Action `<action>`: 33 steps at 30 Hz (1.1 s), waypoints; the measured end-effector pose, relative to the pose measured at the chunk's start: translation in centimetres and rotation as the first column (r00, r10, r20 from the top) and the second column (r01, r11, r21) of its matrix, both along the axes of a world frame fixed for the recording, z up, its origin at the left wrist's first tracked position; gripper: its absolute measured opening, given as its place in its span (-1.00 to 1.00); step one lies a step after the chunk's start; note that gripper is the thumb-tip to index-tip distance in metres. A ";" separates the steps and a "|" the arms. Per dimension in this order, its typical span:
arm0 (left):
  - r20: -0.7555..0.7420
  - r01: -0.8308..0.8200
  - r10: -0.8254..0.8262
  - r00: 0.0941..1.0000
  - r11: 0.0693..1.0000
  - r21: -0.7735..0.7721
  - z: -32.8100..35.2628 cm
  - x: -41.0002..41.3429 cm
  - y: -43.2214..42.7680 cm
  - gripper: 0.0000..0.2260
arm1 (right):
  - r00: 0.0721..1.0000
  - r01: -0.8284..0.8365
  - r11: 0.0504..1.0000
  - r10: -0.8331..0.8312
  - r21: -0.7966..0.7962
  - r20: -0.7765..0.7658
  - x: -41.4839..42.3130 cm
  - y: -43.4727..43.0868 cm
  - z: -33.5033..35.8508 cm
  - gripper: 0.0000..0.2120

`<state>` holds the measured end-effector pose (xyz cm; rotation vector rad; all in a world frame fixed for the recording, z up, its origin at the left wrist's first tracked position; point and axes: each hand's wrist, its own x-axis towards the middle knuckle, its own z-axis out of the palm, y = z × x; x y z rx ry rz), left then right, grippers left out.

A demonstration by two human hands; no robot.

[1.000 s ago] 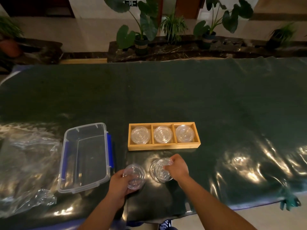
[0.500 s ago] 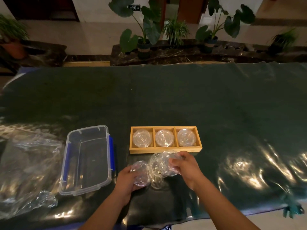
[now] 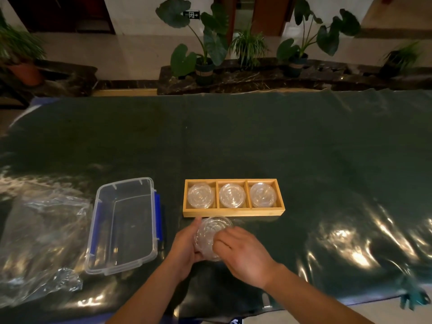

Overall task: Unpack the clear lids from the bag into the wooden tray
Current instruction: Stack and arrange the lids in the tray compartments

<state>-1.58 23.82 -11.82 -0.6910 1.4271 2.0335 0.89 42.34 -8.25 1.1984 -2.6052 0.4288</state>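
Small exit sign (image 3: 191,14) on the far wall — a white arrow, characters too small to read.

bag (image 3: 39,239) cut off left, forearms cut off below

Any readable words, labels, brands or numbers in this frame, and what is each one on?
Exit sign on the far wall: a pictogram with an arrow; any lettering is too small to read.
Clear lids held in both hands, wooden tray, clear storage box and plastic bag: no print visible.
No text can be read anywhere in the frame.
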 end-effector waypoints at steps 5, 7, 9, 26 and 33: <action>-0.056 -0.021 0.016 0.998 0.995 -0.101 -0.5 -0.2 0.2 -0.76 | 0.998 -0.022 0.999 0.024 -0.030 0.050 0.0 -0.7 0.1 -0.94; -0.056 -0.050 0.046 0.997 0.996 -0.074 -0.2 -0.6 0.0 -0.75 | 0.997 0.006 0.998 -0.002 -0.060 0.076 0.2 -0.7 -0.1 -0.90; -0.062 -0.077 0.073 0.995 0.996 -0.054 0.1 -1.0 -0.2 -0.75 | 0.991 0.060 0.989 -0.043 -0.133 0.128 0.4 -0.1 0.0 -0.85; -0.143 -0.039 0.031 0.989 0.998 -0.051 0.3 -1.2 1.2 -0.80 | 0.218 0.974 -0.005 0.318 -0.228 0.923 -2.9 2.6 1.3 -0.58; -0.108 -0.099 0.088 0.990 0.989 -0.106 -1.2 -1.6 0.1 -0.81 | 0.153 0.988 -0.042 0.184 -0.148 0.971 -4.7 7.4 -1.8 -0.67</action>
